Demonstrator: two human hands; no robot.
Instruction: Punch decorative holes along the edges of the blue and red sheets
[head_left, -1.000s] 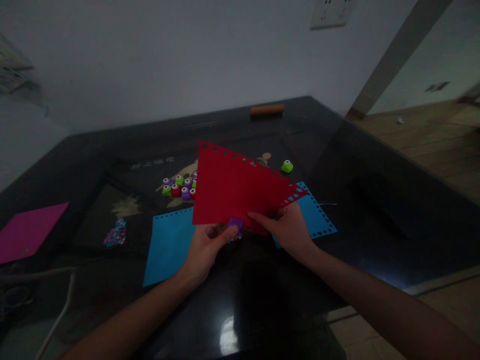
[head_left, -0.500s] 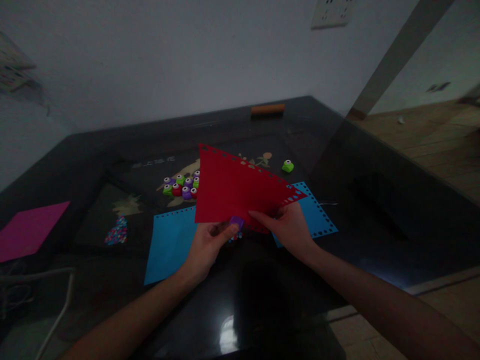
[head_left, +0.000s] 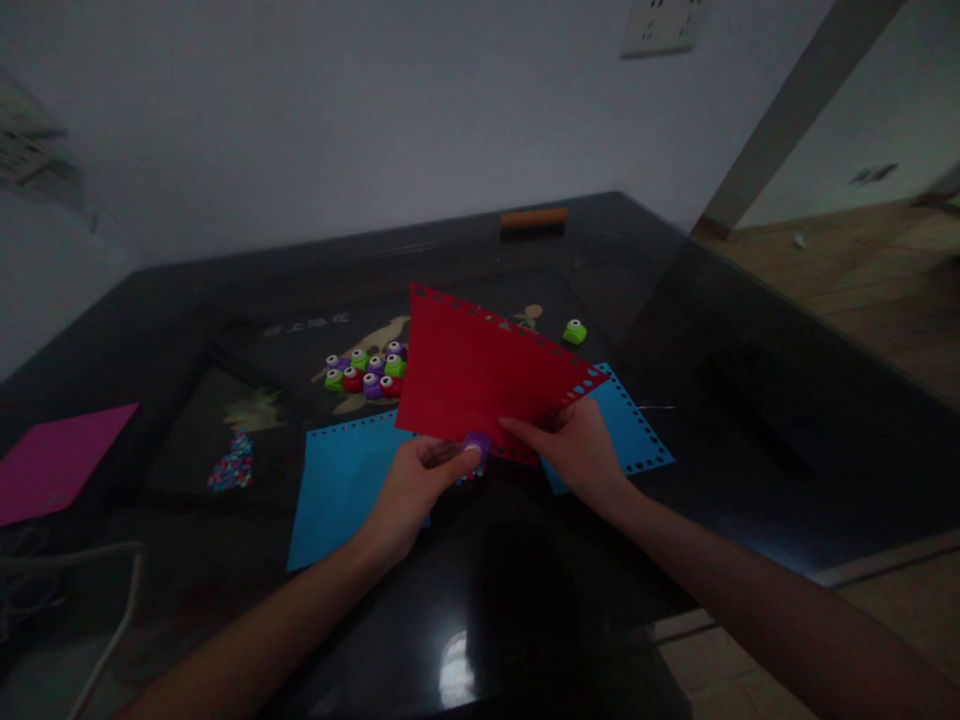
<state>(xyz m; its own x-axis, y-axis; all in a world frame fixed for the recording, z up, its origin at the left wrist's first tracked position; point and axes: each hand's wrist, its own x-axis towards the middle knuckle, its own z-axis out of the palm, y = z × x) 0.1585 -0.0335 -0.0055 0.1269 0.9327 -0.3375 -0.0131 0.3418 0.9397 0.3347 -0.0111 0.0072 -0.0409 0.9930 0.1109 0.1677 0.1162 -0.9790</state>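
Tilted rightward since before, red sheet (head_left: 480, 375) pinched by right fingers (head_left: 525, 432); left fingers (head_left: 457, 462) squeeze purple punch (head_left: 477, 443).

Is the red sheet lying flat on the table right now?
No, the red sheet is lifted above the blue sheet, held by the right hand with the left hand at its lower edge.

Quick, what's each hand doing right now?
Left hand: closed on a purple punch at the red sheet's lower edge.
Right hand: closed, pinching the red sheet.
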